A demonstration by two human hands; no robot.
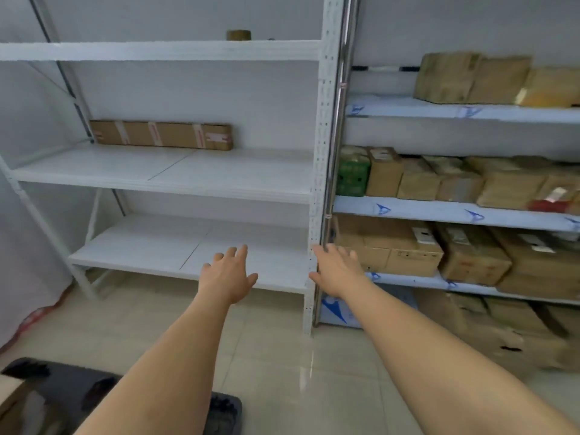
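Both arms reach forward toward two shelving racks. My left hand [227, 274] is stretched out, fingers straight, in front of the bare lowest board of the white rack [188, 249], holding nothing. My right hand [337, 268] is also empty with fingers spread, in front of the white upright post [315, 233] between the racks and just left of the cardboard boxes [389, 246] on the right rack's lower shelf.
A long taped carton [161, 135] lies at the back of the white rack's middle shelf. A tape roll [238, 35] sits on its top shelf. The right rack holds several cartons and a green box [352, 177]. More cartons [502, 334] stand on the tiled floor; a dark tray [72, 394] is near left.
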